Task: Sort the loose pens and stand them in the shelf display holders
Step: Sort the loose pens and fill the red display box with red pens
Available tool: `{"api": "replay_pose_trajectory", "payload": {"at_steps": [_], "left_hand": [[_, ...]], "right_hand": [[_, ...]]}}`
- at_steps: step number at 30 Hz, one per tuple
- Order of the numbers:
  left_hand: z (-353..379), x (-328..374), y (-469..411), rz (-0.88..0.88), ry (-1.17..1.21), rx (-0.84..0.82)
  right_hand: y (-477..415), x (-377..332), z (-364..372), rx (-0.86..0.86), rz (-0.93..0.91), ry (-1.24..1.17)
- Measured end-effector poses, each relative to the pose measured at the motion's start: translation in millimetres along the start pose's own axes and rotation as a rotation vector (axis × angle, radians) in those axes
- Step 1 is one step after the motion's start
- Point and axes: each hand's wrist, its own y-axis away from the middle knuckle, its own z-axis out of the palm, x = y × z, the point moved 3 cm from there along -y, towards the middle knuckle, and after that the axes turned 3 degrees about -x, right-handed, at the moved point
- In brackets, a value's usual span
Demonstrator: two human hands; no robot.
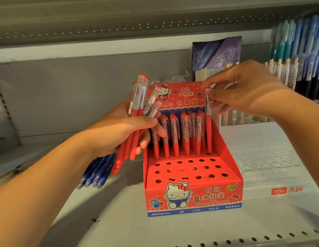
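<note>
left hand [119,129] fingers wrapped round bundle of red pens [137,111], right hand [244,91] pinching one red pen [208,122] upright in red display holder [190,175] back row, holder on shelf [119,220], blue pens [96,173] lying at left

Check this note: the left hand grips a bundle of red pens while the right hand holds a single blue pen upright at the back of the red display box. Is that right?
One detail is wrong. In the head view, the single pen pinched by the right hand is red, not blue. The rest stands: the left hand grips a bundle of red pens, and the single pen is upright at the back of the red display box.
</note>
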Motion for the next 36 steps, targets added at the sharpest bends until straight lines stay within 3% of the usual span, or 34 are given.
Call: {"api": "replay_pose_trajectory", "payload": {"at_steps": [11,17,25,28,30,33,36], "left_hand": [[1.6,-0.7,-0.3,-0.028,0.035,-0.023],[6.3,1.4,0.9,-0.031,0.003,0.001],[5.4,1.5,0.8,-0.035,0.016,-0.024],[1.6,3.9,1.2,-0.018,0.018,-0.028],[-0.2,5.3,1.6,-0.001,0.013,-0.022],[1.6,6.3,1.6,0.027,0.037,-0.025],[5.3,7.0,0.6,0.058,0.077,-0.053]], "right_hand": [[4.2,-3.8,4.0,-0.080,0.009,-0.050],[5.4,0.4,15.9,-0.334,0.137,0.383],[9.6,-10.8,18.0,-0.261,0.098,0.528],[7.8,-17.0,19.7,-0.041,0.009,0.453],[7.9,-23.1,32.0,0.058,-0.047,0.213],[11.4,-36.8,56.2,-0.013,-0.055,-0.256],[11.5,-40.8,68.7,-0.090,-0.048,-0.345]]}}
